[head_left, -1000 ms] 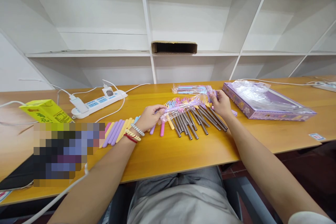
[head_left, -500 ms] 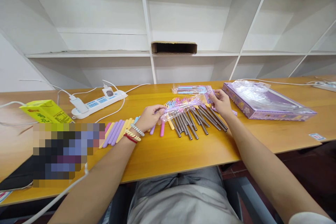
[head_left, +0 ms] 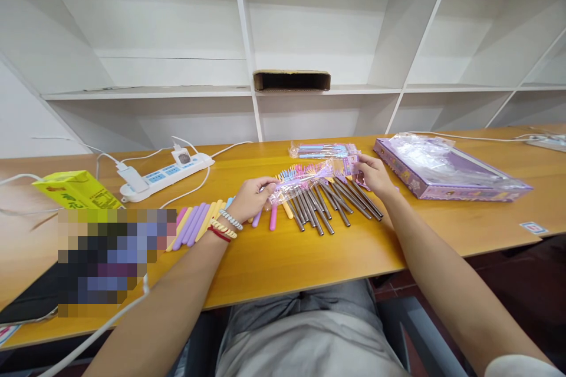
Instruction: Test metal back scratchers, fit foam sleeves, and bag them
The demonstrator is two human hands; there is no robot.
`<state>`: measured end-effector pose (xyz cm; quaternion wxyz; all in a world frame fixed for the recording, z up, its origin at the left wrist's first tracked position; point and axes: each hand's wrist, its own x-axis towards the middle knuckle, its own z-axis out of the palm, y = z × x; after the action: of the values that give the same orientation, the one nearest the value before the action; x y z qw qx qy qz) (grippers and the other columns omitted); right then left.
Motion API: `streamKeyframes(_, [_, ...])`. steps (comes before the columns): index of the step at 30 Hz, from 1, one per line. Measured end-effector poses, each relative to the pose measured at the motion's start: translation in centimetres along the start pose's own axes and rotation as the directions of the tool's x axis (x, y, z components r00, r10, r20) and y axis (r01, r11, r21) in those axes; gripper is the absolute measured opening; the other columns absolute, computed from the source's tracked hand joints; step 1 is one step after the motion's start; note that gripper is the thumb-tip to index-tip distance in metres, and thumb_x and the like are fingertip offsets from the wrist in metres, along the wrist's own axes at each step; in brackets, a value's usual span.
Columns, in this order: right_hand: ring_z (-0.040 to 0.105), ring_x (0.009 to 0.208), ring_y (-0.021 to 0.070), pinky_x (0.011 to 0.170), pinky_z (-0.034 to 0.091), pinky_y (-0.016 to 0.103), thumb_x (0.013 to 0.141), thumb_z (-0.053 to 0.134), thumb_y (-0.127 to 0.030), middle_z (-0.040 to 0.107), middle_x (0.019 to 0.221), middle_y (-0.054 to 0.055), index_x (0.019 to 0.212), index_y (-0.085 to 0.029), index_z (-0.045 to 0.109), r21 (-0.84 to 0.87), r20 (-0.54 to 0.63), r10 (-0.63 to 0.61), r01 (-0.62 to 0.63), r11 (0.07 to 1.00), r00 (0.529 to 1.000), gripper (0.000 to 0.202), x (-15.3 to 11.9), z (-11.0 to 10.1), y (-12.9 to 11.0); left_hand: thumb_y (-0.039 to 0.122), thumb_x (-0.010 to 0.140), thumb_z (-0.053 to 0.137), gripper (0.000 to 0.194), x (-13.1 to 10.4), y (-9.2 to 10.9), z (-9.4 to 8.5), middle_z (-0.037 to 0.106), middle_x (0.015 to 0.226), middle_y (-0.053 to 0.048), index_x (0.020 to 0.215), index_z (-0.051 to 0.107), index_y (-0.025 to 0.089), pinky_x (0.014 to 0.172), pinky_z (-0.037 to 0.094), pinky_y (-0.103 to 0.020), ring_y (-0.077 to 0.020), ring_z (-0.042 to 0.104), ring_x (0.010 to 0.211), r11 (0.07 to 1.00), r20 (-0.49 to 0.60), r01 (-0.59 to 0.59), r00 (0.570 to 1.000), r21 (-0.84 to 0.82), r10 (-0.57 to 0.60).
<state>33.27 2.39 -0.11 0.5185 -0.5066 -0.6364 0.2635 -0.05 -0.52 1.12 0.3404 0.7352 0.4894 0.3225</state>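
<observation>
A clear plastic packet (head_left: 305, 179) with pink and purple contents is stretched between my two hands. My left hand (head_left: 253, 197) pinches its left end, while my right hand (head_left: 374, 174) grips the card at its right end. Under and in front of it lie several metal rods (head_left: 325, 212) and colourful claw-shaped heads (head_left: 287, 174). Behind it, another wrapped packet (head_left: 322, 150) with blue and purple pieces lies flat. Several yellow, purple and pink plastic handles (head_left: 198, 224) are lined up left of my left hand, some hidden by it.
A purple display box (head_left: 469, 191) holding crumpled clear plastic lies at the right. On the left are a white power strip (head_left: 165, 175) with plugs and cables, a yellow-green carton (head_left: 73, 185) and a blurred-out patch. A cardboard box (head_left: 292, 81) sits on the white shelf.
My right hand has shifted slightly down with its end of the packet, and the packet's card now shows more plainly. My left hand has stayed almost still.
</observation>
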Motion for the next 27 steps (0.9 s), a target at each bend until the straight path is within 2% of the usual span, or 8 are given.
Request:
streamKeyframes(4, [0.044, 0.037, 0.0091, 0.038, 0.034, 0.023, 0.071, 0.059, -0.039, 0.059, 0.054, 0.002, 0.075, -0.016, 0.053, 0.112, 0.102, 0.062, -0.074, 0.991, 0.993, 0.025, -0.27, -0.42, -0.44, 0.041, 0.086, 0.041, 0.039, -0.09, 0.23, -0.05, 0.061, 0.057, 0.0, 0.111, 0.057, 0.015, 0.028, 0.027, -0.02, -0.0102, 0.048, 0.028, 1.0, 0.01, 0.008, 1.0, 0.017, -0.008])
streamKeyframes(9, [0.054, 0.042, 0.0129, 0.036, 0.039, 0.023, 0.062, 0.07, -0.046, 0.059, 0.055, 0.002, 0.082, -0.014, 0.054, 0.115, -0.004, 0.098, -0.097, 0.989, 0.995, 0.041, -0.24, -0.29, -0.26, 0.04, 0.085, 0.043, 0.037, -0.08, 0.51, -0.14, 0.062, 0.059, 0.0, 0.107, 0.059, 0.015, 0.028, 0.027, -0.02, -0.0095, 0.048, 0.029, 0.999, 0.008, -0.001, 1.0, 0.052, 0.0])
streamKeyframes(14, [0.057, 0.045, 0.0136, 0.035, 0.039, 0.021, 0.059, 0.073, -0.047, 0.059, 0.057, 0.002, 0.075, -0.016, 0.052, 0.106, -0.043, 0.106, -0.101, 0.989, 0.993, 0.041, -0.07, -0.16, 0.06, 0.04, 0.085, 0.043, 0.037, 0.22, 0.09, -0.14, 0.063, 0.061, -0.001, 0.106, 0.06, 0.015, 0.03, 0.03, -0.02, -0.009, 0.049, 0.03, 0.998, -0.01, -0.02, 1.0, 0.06, 0.02])
streamKeyframes(19, [0.05, 0.039, 0.0095, 0.033, 0.033, 0.019, 0.058, 0.073, -0.046, 0.058, 0.053, 0.001, 0.071, -0.016, 0.051, 0.074, -0.058, 0.109, -0.104, 0.992, 0.992, 0.039, -0.29, -0.07, -0.26, 0.042, 0.085, 0.042, 0.039, 0.28, -0.42, -0.12, 0.064, 0.063, -0.002, 0.11, 0.057, 0.015, 0.028, 0.028, -0.019, -0.0094, 0.049, 0.029, 0.999, 0.023, -0.008, 1.0, 0.036, 0.008])
streamKeyframes(24, [0.047, 0.038, 0.0085, 0.035, 0.033, 0.02, 0.055, 0.076, -0.038, 0.057, 0.051, -0.001, 0.07, -0.016, 0.051, 0.106, -0.015, 0.12, -0.118, 0.987, 0.993, 0.037, -0.3, -0.19, -0.28, 0.043, 0.086, 0.041, 0.04, 0.09, -0.42, -0.11, 0.064, 0.064, -0.002, 0.112, 0.055, 0.017, 0.027, 0.027, -0.019, -0.0103, 0.05, 0.028, 1.0, 0.047, 0.012, 0.999, 0.004, -0.012])
streamKeyframes(27, [0.049, 0.04, 0.0093, 0.038, 0.037, 0.021, 0.06, 0.071, -0.032, 0.059, 0.053, 0.0, 0.079, -0.015, 0.056, 0.119, 0.024, 0.113, -0.115, 0.986, 0.993, 0.029, -0.07, -0.4, 0.1, 0.042, 0.086, 0.042, 0.04, 0.04, -0.31, -0.14, 0.063, 0.061, -0.002, 0.112, 0.056, 0.016, 0.027, 0.028, -0.019, -0.0105, 0.049, 0.028, 1.0, 0.049, 0.01, 0.999, 0.004, -0.01])
